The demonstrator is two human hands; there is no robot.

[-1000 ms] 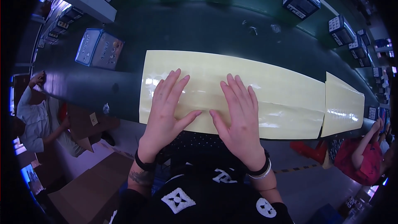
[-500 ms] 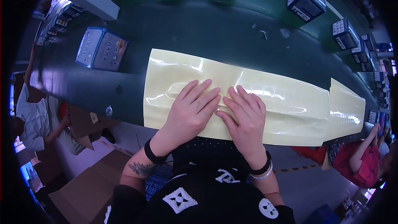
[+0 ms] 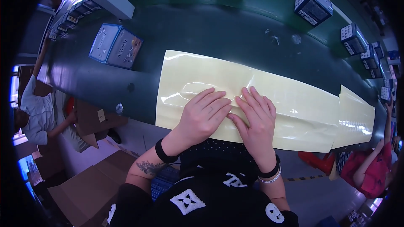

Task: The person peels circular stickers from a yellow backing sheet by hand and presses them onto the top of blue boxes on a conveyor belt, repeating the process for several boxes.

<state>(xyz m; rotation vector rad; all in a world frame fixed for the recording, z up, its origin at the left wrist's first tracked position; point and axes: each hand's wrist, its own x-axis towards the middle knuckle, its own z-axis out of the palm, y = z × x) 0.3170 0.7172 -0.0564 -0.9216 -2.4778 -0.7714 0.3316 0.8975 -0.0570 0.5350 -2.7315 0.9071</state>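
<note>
The yellow sheet [image 3: 229, 75] runs left to right beneath your left hand [image 3: 204, 114] (its grip I can't tell) and loosely spread right hand [image 3: 257, 120], both touching.

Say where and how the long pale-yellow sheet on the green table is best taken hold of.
Probably the near edge of the sheet, right of the right hand, coming from the person's side: pinch with a thumb beneath. The sheet looks thin and lies mostly flat; floor shows directly below that edge, with no green table between, suggesting it reaches the rim.
</note>
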